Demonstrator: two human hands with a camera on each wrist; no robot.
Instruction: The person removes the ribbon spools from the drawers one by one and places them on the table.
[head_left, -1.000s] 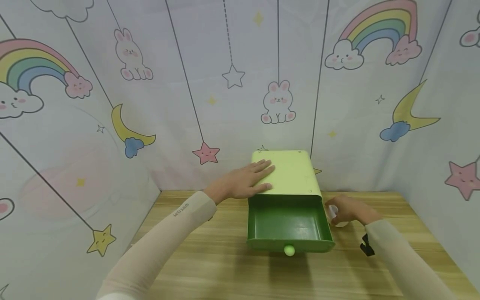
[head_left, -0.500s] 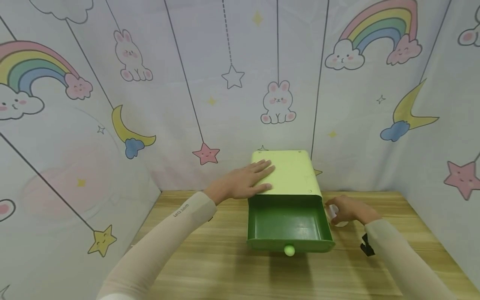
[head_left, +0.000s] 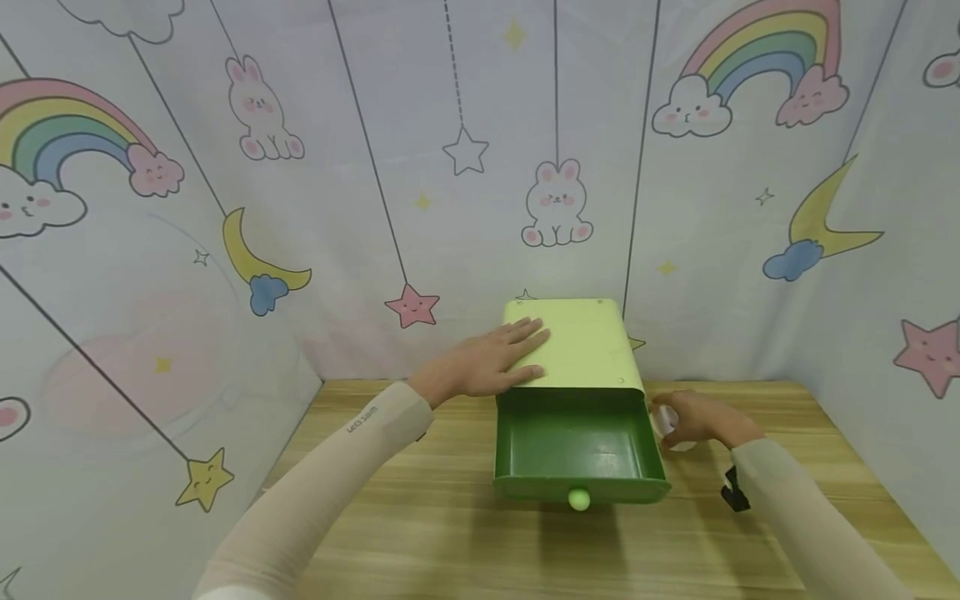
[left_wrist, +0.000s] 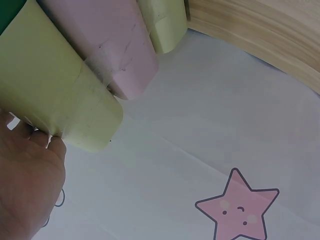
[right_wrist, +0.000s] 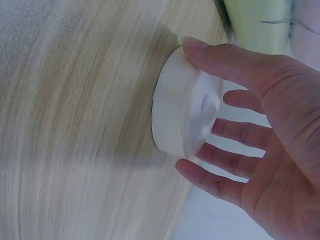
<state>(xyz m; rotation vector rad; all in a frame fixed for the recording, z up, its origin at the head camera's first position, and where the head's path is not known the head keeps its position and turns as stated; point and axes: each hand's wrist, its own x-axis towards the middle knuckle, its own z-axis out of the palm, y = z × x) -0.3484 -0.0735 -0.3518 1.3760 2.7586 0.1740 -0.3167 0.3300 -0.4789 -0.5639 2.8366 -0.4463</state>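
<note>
- One white disc [right_wrist: 172,105], right of the cabinet, grasped between the right hand's [head_left: 697,417] thumb and fingers.
- One cabinet [head_left: 585,346]; its one visible green drawer [head_left: 540,490], with one knob [head_left: 578,500], juts nearward.
- One left hand [head_left: 491,362], fingers extended, rests on the top's left.
- One wooden table [head_left: 420,508].

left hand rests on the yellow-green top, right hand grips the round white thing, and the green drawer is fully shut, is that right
Not quite: the green drawer is pulled out, not shut; the head view shows its inside. The rest stands: the left hand rests on the yellow-green top, and the right hand grips the round white thing.
</note>
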